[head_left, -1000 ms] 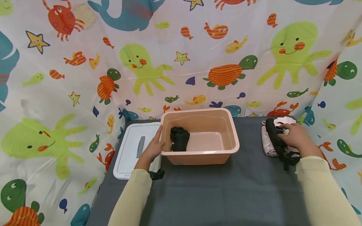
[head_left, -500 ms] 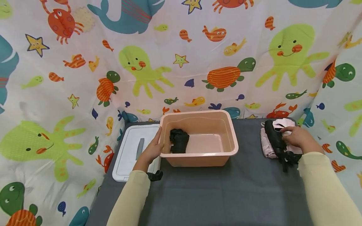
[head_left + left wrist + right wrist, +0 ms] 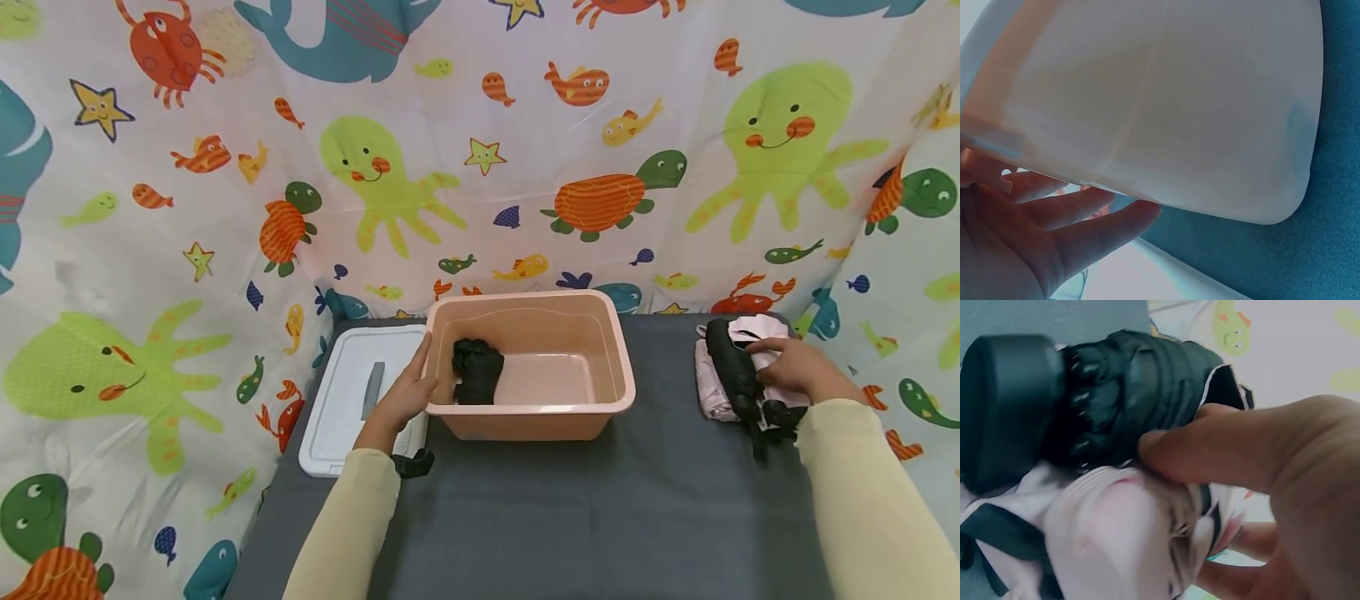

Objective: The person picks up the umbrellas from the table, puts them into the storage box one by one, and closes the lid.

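Left hand [image 3: 401,396] lies against the left wall of the peach tub [image 3: 531,410], fingers straight and slightly spread; light, even pressure should steady it. A dark bundle [image 3: 477,375] sits inside, at left. At right on the worktop [image 3: 525,508], the right hand [image 3: 806,371] has its thumb against the long black bundle [image 3: 727,360] atop pink fabric [image 3: 711,387], pinch or mere contact undetermined; suggest isolating one item before lifting, lest straps snag.

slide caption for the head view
Left grip against a tub holding a black bundle; right grip at an umbrella on pink cloth.
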Available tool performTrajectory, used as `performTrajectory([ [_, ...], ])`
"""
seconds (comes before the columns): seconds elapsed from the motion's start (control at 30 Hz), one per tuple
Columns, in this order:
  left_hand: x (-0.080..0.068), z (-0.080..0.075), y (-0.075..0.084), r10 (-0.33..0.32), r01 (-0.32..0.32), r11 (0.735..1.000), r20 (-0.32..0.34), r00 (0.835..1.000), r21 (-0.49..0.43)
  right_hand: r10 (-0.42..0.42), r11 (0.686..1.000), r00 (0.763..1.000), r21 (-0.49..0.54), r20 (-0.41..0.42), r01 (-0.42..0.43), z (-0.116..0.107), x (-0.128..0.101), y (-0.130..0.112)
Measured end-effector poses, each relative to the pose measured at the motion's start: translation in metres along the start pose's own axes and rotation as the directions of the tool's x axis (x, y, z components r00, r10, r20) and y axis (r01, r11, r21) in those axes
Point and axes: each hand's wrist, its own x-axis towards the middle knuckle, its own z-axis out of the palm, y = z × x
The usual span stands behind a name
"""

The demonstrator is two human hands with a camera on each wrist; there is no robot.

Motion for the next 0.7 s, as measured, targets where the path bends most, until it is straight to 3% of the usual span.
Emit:
performTrajectory([
  [0.5,-0.001,0.000,0.001,-0.003,0.003,1.000,-0.001,1.000,-0.018,0.035,0.998,0.998,0.052,-0.055,-0.032,0.006,-0.004,0.015],
  [0.7,0.000,0.001,0.001,0.005,-0.005,1.000,0.000,1.000,-0.017,0.033,0.988,0.998,0.154,-0.051,-0.024,0.006,-0.009,0.024],
])
